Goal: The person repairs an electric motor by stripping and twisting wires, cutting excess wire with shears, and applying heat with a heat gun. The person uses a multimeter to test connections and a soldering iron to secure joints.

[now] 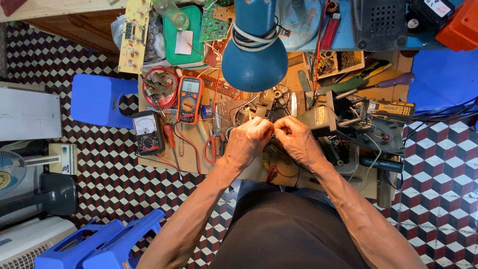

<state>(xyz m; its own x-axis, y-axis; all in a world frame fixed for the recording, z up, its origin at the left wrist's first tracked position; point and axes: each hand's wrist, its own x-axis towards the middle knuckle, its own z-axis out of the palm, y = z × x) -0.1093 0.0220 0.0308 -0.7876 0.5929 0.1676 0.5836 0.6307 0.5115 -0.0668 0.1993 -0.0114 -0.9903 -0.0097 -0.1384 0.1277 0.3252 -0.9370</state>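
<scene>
Thin wire or a small lead was what both hands looked to be working — too small and too covered by fingers to name for sure. Left hand (247, 141) and right hand (295, 139) were curled tight, fingertips pinched together and nearly touching each other, just above the middle of the cluttered wooden bench (259, 172), under the blue lamp (254, 60).

Handling, as a judgement: the piece was light, bendy, and easy to kink or snap at a joint — fingertip pinch close to the working end suited it, not a full-fist grip. Likely slippery if bare metal.

Around the hands: orange multimeter (189, 100) and black analogue meter (147, 132) to the left, red probe leads (191, 144) trailing near the left wrist, red-handled pliers (214, 142) just beside the left hand. Grey metal unit (318, 119) with tangled wiring sat just right of the right hand. Blue stool (97, 99) stood on the chequered floor (114, 179).
</scene>
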